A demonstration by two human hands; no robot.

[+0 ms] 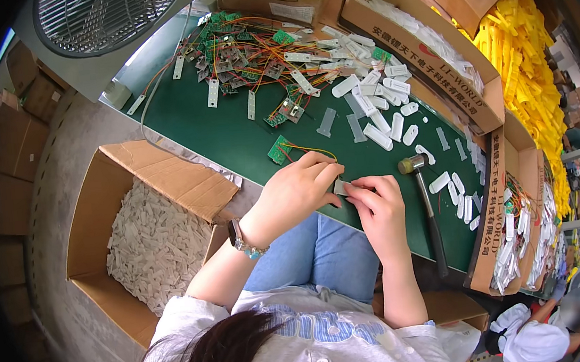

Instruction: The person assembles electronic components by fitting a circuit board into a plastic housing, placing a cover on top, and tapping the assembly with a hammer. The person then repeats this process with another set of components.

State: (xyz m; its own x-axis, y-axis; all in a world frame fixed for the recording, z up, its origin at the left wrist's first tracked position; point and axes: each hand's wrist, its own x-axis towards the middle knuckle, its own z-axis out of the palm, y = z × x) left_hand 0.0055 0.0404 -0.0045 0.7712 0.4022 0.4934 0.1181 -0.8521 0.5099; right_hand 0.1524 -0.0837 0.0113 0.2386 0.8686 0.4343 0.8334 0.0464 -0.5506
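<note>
Between my hands, just over the table's near edge, is a small pale strip point(340, 187). My right hand point(379, 204) pinches it between thumb and fingers. My left hand point(304, 181) is closed beside it, fingertips drawn together; what they grip is hidden. A green circuit board point(278, 150) lies on the table beyond my left hand, and its red and yellow wires curve toward the fingers of that hand. To the right of my right hand lies a hammer point(427, 202) with a dark handle. White oblong plastic casings point(377, 137) and translucent flat pieces point(326, 122) are scattered beyond.
A heap of wired circuit boards point(229, 54) covers the table's far side. Open cardboard boxes of parts stand along the back point(425, 56) and right point(492, 210). On the floor at left, a box point(84, 222) holds pale pieces. A fan point(100, 21) stands far left; another person point(535, 335) sits lower right.
</note>
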